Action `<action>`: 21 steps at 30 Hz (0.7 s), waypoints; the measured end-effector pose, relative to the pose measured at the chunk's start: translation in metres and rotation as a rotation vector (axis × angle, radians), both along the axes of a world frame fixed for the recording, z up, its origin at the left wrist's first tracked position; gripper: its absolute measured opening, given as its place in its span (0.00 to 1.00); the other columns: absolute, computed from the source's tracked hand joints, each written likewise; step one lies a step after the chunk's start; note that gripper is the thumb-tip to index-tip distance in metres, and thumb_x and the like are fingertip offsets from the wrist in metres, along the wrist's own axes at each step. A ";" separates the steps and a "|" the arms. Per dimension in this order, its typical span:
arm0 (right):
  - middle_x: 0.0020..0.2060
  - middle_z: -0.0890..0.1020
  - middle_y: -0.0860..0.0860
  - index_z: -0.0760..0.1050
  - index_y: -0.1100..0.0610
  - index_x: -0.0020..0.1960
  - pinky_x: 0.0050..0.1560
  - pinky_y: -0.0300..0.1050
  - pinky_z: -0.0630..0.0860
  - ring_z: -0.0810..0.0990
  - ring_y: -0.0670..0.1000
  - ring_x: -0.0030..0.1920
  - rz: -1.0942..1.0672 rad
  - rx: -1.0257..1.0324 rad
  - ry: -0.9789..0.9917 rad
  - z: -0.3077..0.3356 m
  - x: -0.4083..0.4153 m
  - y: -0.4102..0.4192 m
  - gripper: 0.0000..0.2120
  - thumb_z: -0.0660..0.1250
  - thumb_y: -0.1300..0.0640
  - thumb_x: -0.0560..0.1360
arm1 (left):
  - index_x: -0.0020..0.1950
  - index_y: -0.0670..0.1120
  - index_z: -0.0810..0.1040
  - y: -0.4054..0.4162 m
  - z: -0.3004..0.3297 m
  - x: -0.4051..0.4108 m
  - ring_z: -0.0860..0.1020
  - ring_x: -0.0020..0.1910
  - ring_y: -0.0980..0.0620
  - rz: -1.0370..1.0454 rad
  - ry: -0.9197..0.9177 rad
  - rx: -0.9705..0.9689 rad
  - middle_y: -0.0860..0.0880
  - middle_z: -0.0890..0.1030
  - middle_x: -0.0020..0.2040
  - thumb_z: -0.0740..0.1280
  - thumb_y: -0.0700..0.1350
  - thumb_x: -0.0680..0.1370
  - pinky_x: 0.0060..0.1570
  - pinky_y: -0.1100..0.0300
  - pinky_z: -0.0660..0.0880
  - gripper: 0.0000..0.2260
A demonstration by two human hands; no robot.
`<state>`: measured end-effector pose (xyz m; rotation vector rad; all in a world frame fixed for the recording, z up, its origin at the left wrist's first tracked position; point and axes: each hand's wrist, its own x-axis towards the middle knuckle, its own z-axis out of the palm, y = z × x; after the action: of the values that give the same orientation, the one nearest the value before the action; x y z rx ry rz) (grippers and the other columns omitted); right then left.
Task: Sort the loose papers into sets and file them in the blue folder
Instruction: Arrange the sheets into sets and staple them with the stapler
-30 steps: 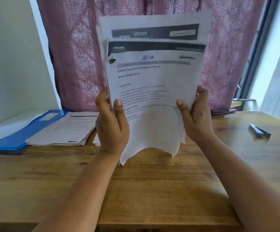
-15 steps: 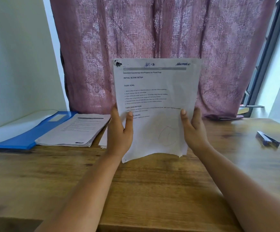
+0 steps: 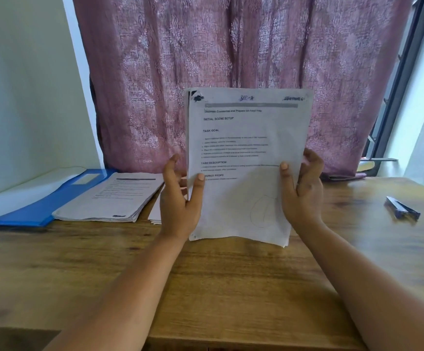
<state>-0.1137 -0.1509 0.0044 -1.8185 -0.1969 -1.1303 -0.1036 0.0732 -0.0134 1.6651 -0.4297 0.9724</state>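
One blue folder (image 3: 41,206) lies open far left on the wood table (image 3: 231,287), then one paper stack (image 3: 112,198), a pink curtain (image 3: 231,46) behind. Left hand (image 3: 180,203) and right hand (image 3: 302,196) pinch the upright sheets (image 3: 246,160) between them. One pen (image 3: 402,211) far right.

Soft daylight enters from the window (image 3: 405,79) at right; edges bend, slightly blurred.

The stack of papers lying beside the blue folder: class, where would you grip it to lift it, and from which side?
Probably the stack of papers by its near right corner, from the front: that edge faces the person, while the blue folder adjoins its left.
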 end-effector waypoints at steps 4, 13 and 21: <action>0.47 0.75 0.37 0.67 0.55 0.65 0.37 0.22 0.70 0.75 0.29 0.42 0.107 0.093 0.135 -0.005 0.002 0.004 0.17 0.64 0.51 0.79 | 0.69 0.41 0.66 -0.008 -0.003 -0.002 0.74 0.63 0.63 -0.090 0.058 0.073 0.52 0.77 0.65 0.62 0.45 0.81 0.59 0.69 0.73 0.18; 0.35 0.76 0.42 0.65 0.58 0.51 0.28 0.33 0.68 0.76 0.38 0.32 0.047 -0.075 -0.061 0.001 -0.007 0.016 0.04 0.53 0.58 0.84 | 0.64 0.51 0.67 -0.012 -0.003 -0.004 0.72 0.39 0.64 0.014 -0.011 0.029 0.65 0.72 0.43 0.54 0.46 0.84 0.44 0.58 0.71 0.09; 0.39 0.81 0.58 0.71 0.62 0.55 0.38 0.55 0.76 0.79 0.58 0.38 0.043 -0.134 0.198 -0.008 0.001 0.009 0.17 0.52 0.49 0.83 | 0.59 0.43 0.72 -0.015 -0.013 0.003 0.74 0.38 0.53 0.072 0.174 0.063 0.47 0.76 0.42 0.53 0.42 0.85 0.43 0.51 0.73 0.10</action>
<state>-0.1131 -0.1415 -0.0039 -2.0217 -0.1982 -0.9181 -0.1011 0.0586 -0.0267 1.8156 -0.2880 0.8650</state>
